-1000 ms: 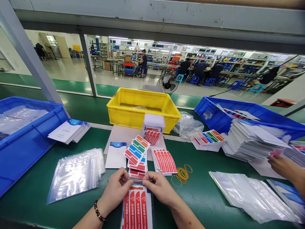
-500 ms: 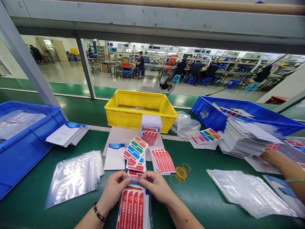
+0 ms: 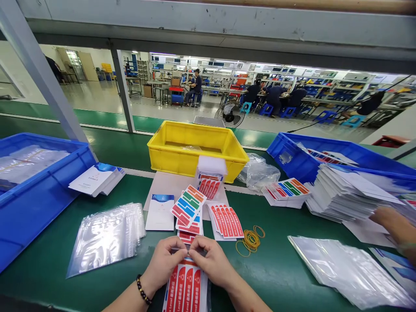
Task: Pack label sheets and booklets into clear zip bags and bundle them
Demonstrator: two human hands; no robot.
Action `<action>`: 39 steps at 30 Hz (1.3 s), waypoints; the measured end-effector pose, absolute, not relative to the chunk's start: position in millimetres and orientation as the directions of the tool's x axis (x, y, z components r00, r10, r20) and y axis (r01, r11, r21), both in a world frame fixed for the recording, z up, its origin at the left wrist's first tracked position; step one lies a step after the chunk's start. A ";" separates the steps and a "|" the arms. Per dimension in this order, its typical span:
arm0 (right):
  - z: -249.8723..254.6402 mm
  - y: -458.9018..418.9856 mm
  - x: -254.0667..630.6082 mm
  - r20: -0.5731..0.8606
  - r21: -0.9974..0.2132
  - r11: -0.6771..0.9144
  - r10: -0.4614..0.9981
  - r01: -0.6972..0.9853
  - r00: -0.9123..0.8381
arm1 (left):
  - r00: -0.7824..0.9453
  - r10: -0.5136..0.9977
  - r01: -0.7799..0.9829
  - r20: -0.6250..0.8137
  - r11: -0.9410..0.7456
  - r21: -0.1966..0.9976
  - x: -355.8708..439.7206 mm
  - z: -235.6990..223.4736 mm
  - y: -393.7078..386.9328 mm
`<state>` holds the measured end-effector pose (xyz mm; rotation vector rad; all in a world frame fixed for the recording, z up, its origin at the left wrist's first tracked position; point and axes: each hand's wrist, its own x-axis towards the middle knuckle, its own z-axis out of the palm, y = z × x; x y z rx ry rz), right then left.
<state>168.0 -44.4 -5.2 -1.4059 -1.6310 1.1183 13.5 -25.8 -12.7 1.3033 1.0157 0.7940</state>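
Note:
A clear plastic bag point(image 3: 209, 294) lies in front of me, with a sheet of red labels point(image 3: 186, 288) inside it. My left hand point(image 3: 166, 262) pinches the bag's top edge between thumb and fingers. Right beside it, my right hand point(image 3: 212, 262) is closed on the same edge, the thumb tips almost touching. Just beyond my hands are colourful sticker sheets point(image 3: 189, 206), partly overlapping. Close by lie a white booklet point(image 3: 160, 215) with a blue top, a pile of red label sheets point(image 3: 226, 221) and yellow rubber bands point(image 3: 251, 241).
Flat clear bags point(image 3: 105, 240) lie at left, more point(image 3: 344, 268) at right. A yellow bin point(image 3: 198, 162) stands ahead, between a left blue bin point(image 3: 42, 190) and a right blue bin point(image 3: 289, 160). Another person's hand point(image 3: 391, 221) reaches in by the paper stack point(image 3: 341, 195).
My two hands have come closer together along the bag's top edge, the left thumb now near the right one. The whole view has shifted slightly.

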 end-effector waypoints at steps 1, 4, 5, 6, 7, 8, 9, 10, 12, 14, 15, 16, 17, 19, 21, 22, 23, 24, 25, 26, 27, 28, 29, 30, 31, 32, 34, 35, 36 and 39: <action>-5.7 -44.7 167.6 -0.023 -0.923 0.046 0.985 0.382 -0.174 | 0.375 0.916 0.081 -0.141 0.119 0.990 14.2 -13.1 -25.9; -7.7 -45.2 168.3 -0.009 -0.916 0.074 0.979 0.394 -0.203 | 0.359 0.927 0.107 -0.113 0.079 0.991 15.9 -12.7 -26.9; -8.5 -45.4 168.9 -0.002 -0.910 0.089 0.976 0.406 -0.218 | 0.354 0.929 0.123 -0.104 0.064 0.990 15.7 -11.5 -27.8; -9.3 -45.5 169.8 0.009 -0.901 0.109 0.972 0.420 -0.234 | 0.349 0.932 0.140 -0.099 0.053 0.989 14.9 -9.8 -29.0; -10.2 -45.7 170.9 0.021 -0.890 0.133 0.967 0.436 -0.253 | 0.347 0.934 0.165 -0.089 0.033 0.986 13.0 -7.3 -30.6; -11.2 -45.8 172.3 0.034 -0.878 0.158 0.962 0.452 -0.270 | 0.346 0.936 0.203 -0.065 -0.007 0.979 9.9 -4.1 -32.6; -12.2 -45.9 173.9 0.046 -0.864 0.181 0.958 0.470 -0.284 | 0.345 0.938 0.253 -0.027 -0.065 0.965 5.4 -0.3 -34.9; -13.4 -45.9 175.5 0.059 -0.847 0.204 0.954 0.491 -0.295 | 0.344 0.939 0.312 0.021 -0.136 0.940 -0.6 3.9 -37.1; -16.3 -45.5 178.7 0.099 -0.798 0.265 0.944 0.541 -0.316 | 0.335 0.938 0.453 0.093 -0.247 0.857 -17.3 12.8 -40.1; -20.0 -44.8 181.1 0.182 -0.720 0.353 0.927 0.598 -0.328 | 0.289 0.955 0.616 0.062 -0.235 0.752 -39.3 20.7 -39.0; -22.0 -44.4 181.7 0.244 -0.671 0.401 0.914 0.623 -0.326 | 0.240 0.971 0.707 0.009 -0.182 0.683 -51.6 23.5 -36.6; -23.9 -44.0 181.9 0.313 -0.619 0.445 0.896 0.647 -0.316 | 0.179 0.983 0.795 -0.046 -0.117 0.596 -64.3 25.3 -33.1; -25.6 -43.6 181.8 0.383 -0.569 0.478 0.874 0.669 -0.299 | 0.092 0.990 0.877 -0.103 -0.031 0.480 -76.9 26.0 -29.0; -28.0 -43.1 180.7 0.492 -0.493 0.517 0.829 0.700 -0.266 | -0.027 0.988 0.923 -0.154 0.084 0.375 -100.4 23.9 -20.0; -29.0 -42.8 179.2 0.554 -0.453 0.543 0.793 0.707 -0.254 | -0.077 0.976 0.936 -0.201 0.141 0.324 -119.3 18.4 -12.7; -29.1 -42.7 178.5 0.572 -0.444 0.552 0.781 0.705 -0.251 | -0.083 0.972 0.938 -0.218 0.150 0.313 -126.5 15.2 -10.3; -29.0 -42.6 177.8 0.584 -0.440 0.560 0.772 0.702 -0.250 | -0.080 0.970 0.939 -0.231 0.151 0.308 -132.2 12.3 -8.5; -28.7 -42.4 177.2 0.592 -0.439 0.565 0.767 0.698 -0.248 | -0.073 0.968 0.940 -0.239 0.147 0.308 -136.5 10.1 -7.4; -28.2 -42.2 176.7 0.595 -0.444 0.565 0.766 0.695 -0.243 | -0.065 0.968 0.940 -0.242 0.141 0.310 -139.3 8.7 -6.8; -27.4 -42.1 176.1 0.593 -0.455 0.562 0.770 0.691 -0.236 | -0.059 0.969 0.941 -0.240 0.134 0.312 -140.6 8.4 -6.5; -26.1 -42.1 175.4 0.588 -0.472 0.557 0.776 0.684 -0.227 | -0.054 0.971 0.941 -0.235 0.129 0.314 -140.3 9.0 -6.7; -24.5 -42.4 174.6 0.580 -0.495 0.552 0.785 0.671 -0.219 | -0.049 0.973 0.941 -0.226 0.121 0.317 -138.2 10.4 -7.3; -22.6 -43.1 173.4 0.562 -0.528 0.546 0.799 0.651 -0.215 | -0.040 0.976 0.939 -0.212 0.109 0.325 -134.0 12.2 -8.6; -20.8 -44.3 171.8 0.535 -0.567 0.540 0.816 0.622 -0.221 | -0.025 0.980 0.938 -0.196 0.091 0.336 -127.5 14.1 -10.7; -19.5 -45.9 169.8 0.499 -0.609 0.536 0.832 0.584 -0.242 | -0.003 0.984 0.934 -0.178 0.066 0.350 -118.6 15.8 -13.9; -19.1 -47.8 167.5 0.462 -0.651 0.536 0.842 0.538 -0.279 | 0.026 0.987 0.930 -0.158 0.034 0.365 -107.4 17.0 -18.0; -22.4 -52.1 162.0 0.389 -0.730 0.531 0.840 0.430 -0.378 | 0.101 0.987 0.920 -0.122 -0.046 0.389 -80.3 17.3 -28.0; -26.1 -53.9 159.2 0.356 -0.764 0.520 0.833 0.382 -0.423 | 0.141 0.985 0.915 -0.099 -0.092 0.393 -65.9 16.6 -33.0; -30.7 -55.1 156.7 0.325 -0.791 0.501 0.831 0.352 -0.452 | 0.185 0.979 0.908 -0.081 -0.139 0.396 -52.3 16.0 -37.5; -44.2 -55.7 152.5 0.261 -0.807 0.445 0.859 0.389 -0.441 | 0.334 0.942 0.872 -0.034 -0.295 0.391 -24.8 18.1 -48.3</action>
